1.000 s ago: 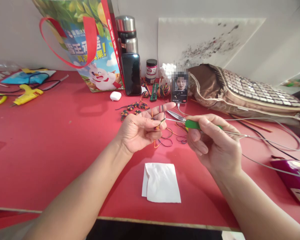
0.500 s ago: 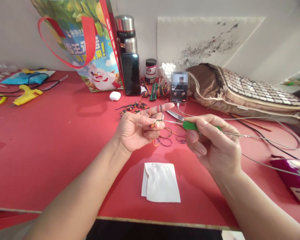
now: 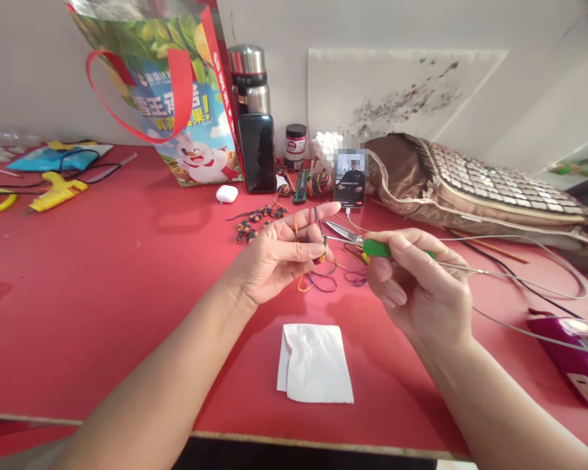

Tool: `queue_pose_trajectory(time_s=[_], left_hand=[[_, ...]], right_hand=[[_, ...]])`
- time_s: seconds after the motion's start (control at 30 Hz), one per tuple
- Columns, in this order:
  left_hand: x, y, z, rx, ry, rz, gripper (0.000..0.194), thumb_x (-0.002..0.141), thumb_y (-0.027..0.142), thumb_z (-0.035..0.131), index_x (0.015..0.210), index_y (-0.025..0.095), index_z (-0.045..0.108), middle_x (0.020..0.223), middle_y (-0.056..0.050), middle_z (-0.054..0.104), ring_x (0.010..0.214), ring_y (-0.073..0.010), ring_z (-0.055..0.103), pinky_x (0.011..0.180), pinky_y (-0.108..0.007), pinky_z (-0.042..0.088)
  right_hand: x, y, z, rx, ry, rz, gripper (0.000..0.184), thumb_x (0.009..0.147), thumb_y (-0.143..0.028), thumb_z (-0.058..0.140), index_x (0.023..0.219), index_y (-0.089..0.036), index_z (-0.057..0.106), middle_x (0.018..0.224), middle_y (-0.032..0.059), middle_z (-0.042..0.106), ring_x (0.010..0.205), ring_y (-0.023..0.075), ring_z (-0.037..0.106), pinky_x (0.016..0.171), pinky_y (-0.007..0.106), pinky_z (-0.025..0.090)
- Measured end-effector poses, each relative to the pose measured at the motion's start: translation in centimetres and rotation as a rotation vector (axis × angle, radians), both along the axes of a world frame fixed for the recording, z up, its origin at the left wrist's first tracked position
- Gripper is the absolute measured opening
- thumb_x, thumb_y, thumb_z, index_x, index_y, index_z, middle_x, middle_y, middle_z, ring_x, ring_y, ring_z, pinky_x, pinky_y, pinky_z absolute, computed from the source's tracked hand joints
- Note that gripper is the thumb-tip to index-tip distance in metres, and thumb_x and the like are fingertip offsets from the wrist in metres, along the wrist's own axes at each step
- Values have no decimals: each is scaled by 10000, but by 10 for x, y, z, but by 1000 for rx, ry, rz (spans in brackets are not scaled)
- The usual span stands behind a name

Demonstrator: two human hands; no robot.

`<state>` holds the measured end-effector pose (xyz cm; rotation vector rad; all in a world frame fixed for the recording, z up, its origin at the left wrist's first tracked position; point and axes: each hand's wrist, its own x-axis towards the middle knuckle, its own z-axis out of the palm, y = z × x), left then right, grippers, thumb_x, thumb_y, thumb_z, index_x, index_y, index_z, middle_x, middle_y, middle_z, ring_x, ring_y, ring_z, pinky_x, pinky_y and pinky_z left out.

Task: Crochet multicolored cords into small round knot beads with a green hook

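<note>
My left hand (image 3: 279, 261) has its index finger stretched out with multicoloured yarn (image 3: 312, 214) wrapped round it. Between its thumb and the other fingers it pinches a small crocheted piece (image 3: 320, 259) of the same yarn. My right hand (image 3: 426, 277) grips a crochet hook (image 3: 376, 248) by its green handle. The hook's thin metal shaft points left and its tip meets the yarn by my left thumb; whether it sits inside a loop is too small to tell. Behind the hook, scissor blades (image 3: 342, 231) lie on the table. Loose yarn (image 3: 323, 283) trails below my left hand.
Small crocheted yarn balls (image 3: 247, 230) lie behind my left hand. A white folded tissue (image 3: 317, 365) is in front. Farther back stand a phone (image 3: 350, 179), a dark phone (image 3: 257, 153) and a bag (image 3: 196, 98). Cables (image 3: 514, 267) cross at right; a glue gun (image 3: 57, 192) lies left.
The hook tip moved left to the yarn, then slightly back right. My left thumb has straightened and slid toward the fingertips over the crocheted piece. The view has tilted up slightly.
</note>
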<state>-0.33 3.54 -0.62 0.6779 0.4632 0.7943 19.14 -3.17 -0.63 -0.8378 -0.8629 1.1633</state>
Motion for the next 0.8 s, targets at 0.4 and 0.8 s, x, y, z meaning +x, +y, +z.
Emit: queue_pose_trajectory(time_s=[0.4, 0.8], left_hand=[[2, -3, 1, 97, 24, 40, 638, 721, 68, 942, 1325, 214, 800, 766, 37, 700, 706, -95, 706, 508, -169, 365], [-1, -1, 1, 25, -18, -8, 759, 719, 26, 887, 1447, 177, 735, 737, 30, 694, 681, -97, 644, 533, -180, 413]], right_hand=[[-6, -1, -2, 17, 24, 4, 88, 889, -241, 818, 885, -192, 891, 569, -8, 685, 340, 57, 452, 332, 198, 363], [-3, -2, -3, 37, 15, 28, 89, 912, -262, 825, 917, -206, 895, 590, -10, 690, 352, 62, 462, 334, 201, 382]])
